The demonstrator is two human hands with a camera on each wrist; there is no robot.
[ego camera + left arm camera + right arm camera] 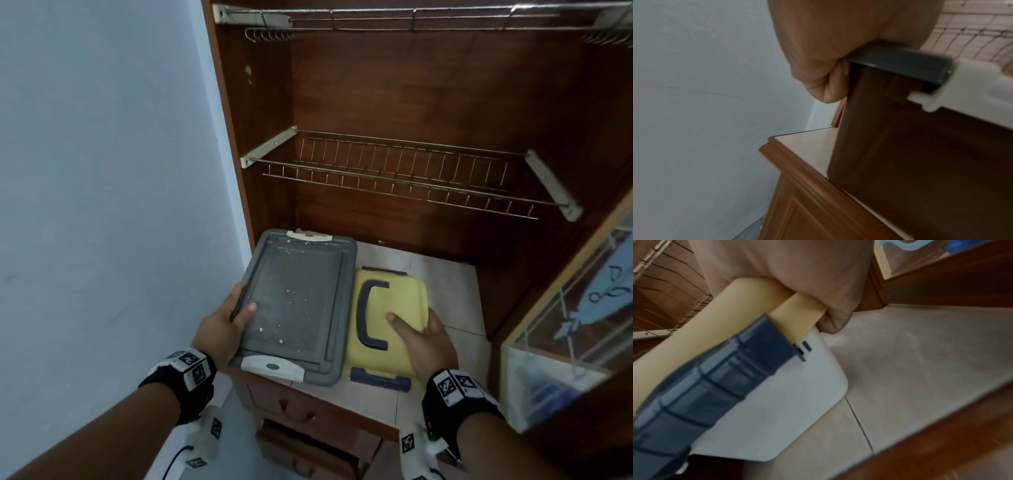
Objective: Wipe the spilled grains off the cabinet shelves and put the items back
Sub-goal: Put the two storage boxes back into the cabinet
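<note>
A grey tray [298,305] with white end handles, speckled with pale grains, lies over the left part of the tiled cabinet shelf [448,291]. My left hand [227,318] grips its left rim, thumb on top; the left wrist view shows the grey tray [898,61] lifted off the shelf, fingers curled under the rim. To its right is a white container with a yellow lid [394,308] and dark blue handle and clips. My right hand [423,337] grips the lid's right edge, thumb on top. In the right wrist view the container [777,410] is raised above the tiles.
Two bare wire racks [404,174] hang inside the brown cabinet above the shelf. An open glass-paned door [565,329] stands at the right. A pale wall [102,171] borders the left. Drawers [308,421] sit below the shelf's front edge.
</note>
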